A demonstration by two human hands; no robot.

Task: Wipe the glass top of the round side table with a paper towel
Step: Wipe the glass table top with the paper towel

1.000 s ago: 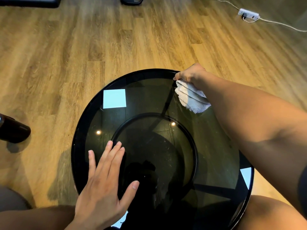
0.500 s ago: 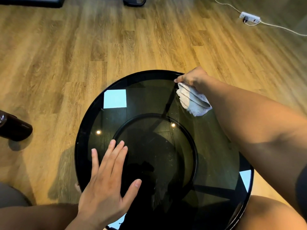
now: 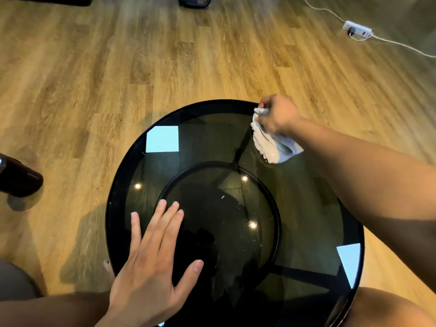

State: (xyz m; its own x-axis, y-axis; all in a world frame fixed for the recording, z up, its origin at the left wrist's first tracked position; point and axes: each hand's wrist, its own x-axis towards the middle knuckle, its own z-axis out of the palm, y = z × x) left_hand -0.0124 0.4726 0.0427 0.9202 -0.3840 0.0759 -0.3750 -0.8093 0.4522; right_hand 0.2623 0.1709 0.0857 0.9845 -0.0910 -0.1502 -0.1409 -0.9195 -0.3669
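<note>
A round side table with a dark glass top (image 3: 205, 142) and a black rim fills the lower middle of the view. My right hand (image 3: 277, 115) is at the far right rim, shut on a crumpled white paper towel (image 3: 271, 147) that trails onto the glass below the fingers. My left hand (image 3: 151, 260) lies flat on the near left part of the glass, fingers spread, holding nothing. A black inner ring shows through the glass. Light reflections and small specks dot the surface.
Wooden floor surrounds the table. A dark rounded object (image 3: 18, 178) lies on the floor at the left. A white power strip (image 3: 357, 29) with a cable sits at the far right. Dark furniture bases (image 3: 194, 1) are at the top edge. My knee (image 3: 387, 308) is at the lower right.
My right hand with the paper towel has stayed near the far right rim, shifting slightly; the fingers now bunch the towel's top corner. My left hand stays flat on the glass.
</note>
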